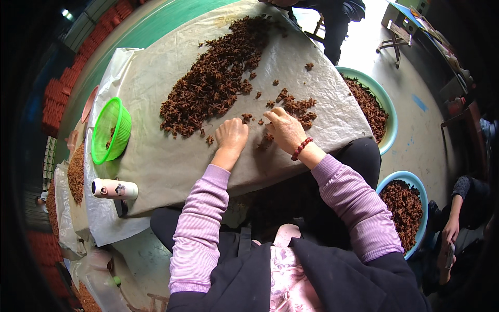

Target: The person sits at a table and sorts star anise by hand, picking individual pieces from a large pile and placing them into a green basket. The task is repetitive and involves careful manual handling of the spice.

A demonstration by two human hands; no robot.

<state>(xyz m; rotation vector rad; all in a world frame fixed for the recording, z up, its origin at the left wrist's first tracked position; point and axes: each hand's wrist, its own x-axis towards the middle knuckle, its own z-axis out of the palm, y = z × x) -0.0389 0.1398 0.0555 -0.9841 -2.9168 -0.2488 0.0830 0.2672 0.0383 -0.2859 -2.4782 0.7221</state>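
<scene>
On the cloth-covered table (pixel 156 156) lies a long heap of dried star anise (pixel 210 78). My left hand (pixel 232 134) rests closed near the heap's lower right end, knuckles up; its fingertips are hidden, so I cannot see whether it holds a piece. A few loose star anise pods lie just beyond its knuckles. Beside a smaller cluster of star anise (pixel 298 107) is my right hand (pixel 286 128), wearing a red bead bracelet (pixel 302 149). Its fingers are curved and apart, with nothing visible between them. More pods show partly under this hand.
At the left stand a green plastic basket (pixel 122 132) with a few pods and a pink-and-white bottle (pixel 115 188) by a dark object. Two blue basins (pixel 393 128) of star anise stand at the right. One person sits across the table; another holds a phone (pixel 450 253) at right.
</scene>
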